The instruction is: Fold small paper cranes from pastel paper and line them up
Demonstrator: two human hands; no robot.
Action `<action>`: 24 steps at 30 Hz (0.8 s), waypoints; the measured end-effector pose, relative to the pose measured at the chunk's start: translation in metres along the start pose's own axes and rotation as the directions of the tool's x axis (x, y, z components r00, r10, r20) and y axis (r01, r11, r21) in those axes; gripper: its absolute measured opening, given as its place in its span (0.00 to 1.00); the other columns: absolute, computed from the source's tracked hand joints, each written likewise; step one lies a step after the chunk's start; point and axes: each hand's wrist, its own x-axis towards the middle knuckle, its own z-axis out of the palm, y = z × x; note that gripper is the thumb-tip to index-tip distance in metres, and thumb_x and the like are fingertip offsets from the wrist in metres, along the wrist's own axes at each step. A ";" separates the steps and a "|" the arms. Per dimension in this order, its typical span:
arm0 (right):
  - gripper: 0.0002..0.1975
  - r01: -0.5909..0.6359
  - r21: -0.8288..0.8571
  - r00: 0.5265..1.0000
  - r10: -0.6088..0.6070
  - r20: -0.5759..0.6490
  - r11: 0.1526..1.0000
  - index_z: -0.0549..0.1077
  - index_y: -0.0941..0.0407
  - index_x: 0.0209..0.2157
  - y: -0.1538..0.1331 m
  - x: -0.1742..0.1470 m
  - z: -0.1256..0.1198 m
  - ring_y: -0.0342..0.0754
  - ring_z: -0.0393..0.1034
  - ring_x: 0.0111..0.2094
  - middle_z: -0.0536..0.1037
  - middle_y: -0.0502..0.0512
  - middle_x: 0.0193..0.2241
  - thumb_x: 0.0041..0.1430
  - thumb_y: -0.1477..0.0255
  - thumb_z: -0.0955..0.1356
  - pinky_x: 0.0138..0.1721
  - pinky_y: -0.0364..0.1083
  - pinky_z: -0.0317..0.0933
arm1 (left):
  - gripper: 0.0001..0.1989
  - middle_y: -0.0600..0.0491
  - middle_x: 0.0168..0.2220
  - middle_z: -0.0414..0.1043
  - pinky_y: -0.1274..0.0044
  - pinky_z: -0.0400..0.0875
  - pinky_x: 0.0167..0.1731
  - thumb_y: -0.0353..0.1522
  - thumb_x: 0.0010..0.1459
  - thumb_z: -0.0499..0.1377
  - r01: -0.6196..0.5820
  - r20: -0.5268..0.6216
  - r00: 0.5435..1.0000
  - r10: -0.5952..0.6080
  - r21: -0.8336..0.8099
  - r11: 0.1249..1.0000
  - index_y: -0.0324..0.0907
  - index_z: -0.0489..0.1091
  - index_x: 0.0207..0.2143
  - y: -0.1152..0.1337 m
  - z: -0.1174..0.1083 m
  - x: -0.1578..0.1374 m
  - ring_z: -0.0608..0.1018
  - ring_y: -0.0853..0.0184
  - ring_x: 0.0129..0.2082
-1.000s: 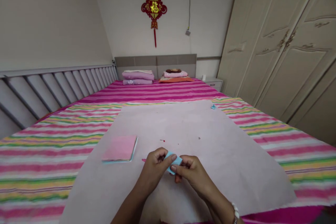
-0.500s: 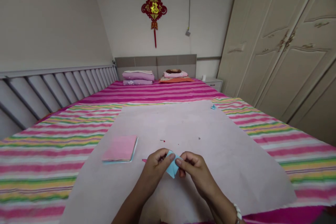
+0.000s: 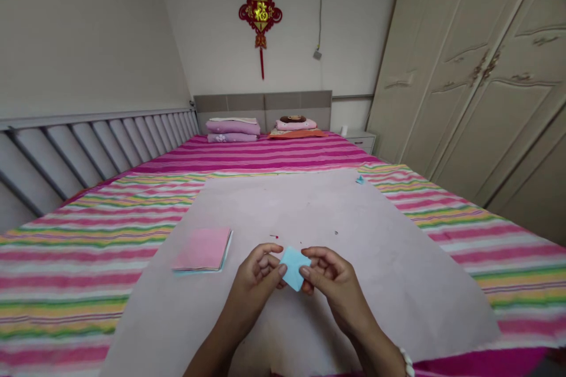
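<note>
A small folded piece of light blue paper (image 3: 293,268) is held up between my two hands, its flat face towards me and one corner pointing down. My left hand (image 3: 260,274) pinches its left edge between thumb and fingers. On the opposite edge my right hand (image 3: 329,275) grips it the same way, thumb in front. Beyond the hands a small pin with a red head (image 3: 275,237) lies on the pale sheet (image 3: 247,206). To the left rests a stack of square paper (image 3: 204,249), pink on top with blue beneath.
A small blue folded paper piece (image 3: 360,179) sits at the sheet's far right corner. A tiny dark object (image 3: 336,232) lies right of the pin. Striped bedding (image 3: 460,235) surrounds the sheet, with folded quilts (image 3: 233,129) by the headboard and a wardrobe (image 3: 477,88) on the right.
The blue paper now shows more of its face, as both thumbs have drawn apart towards its edges. My left hand has shifted slightly left, covering the pink item formerly seen beside it.
</note>
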 end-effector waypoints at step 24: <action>0.12 -0.055 -0.051 0.997 0.058 0.059 0.997 0.69 0.57 0.33 0.012 0.014 -0.011 0.41 0.68 0.17 0.76 0.48 0.15 0.48 0.69 0.73 0.22 0.39 0.61 | 0.09 0.56 0.35 0.67 0.80 0.66 0.29 0.33 0.53 0.61 0.020 0.103 0.994 -0.023 0.034 0.999 0.42 0.63 0.35 -0.017 -0.005 0.018 0.71 0.75 0.27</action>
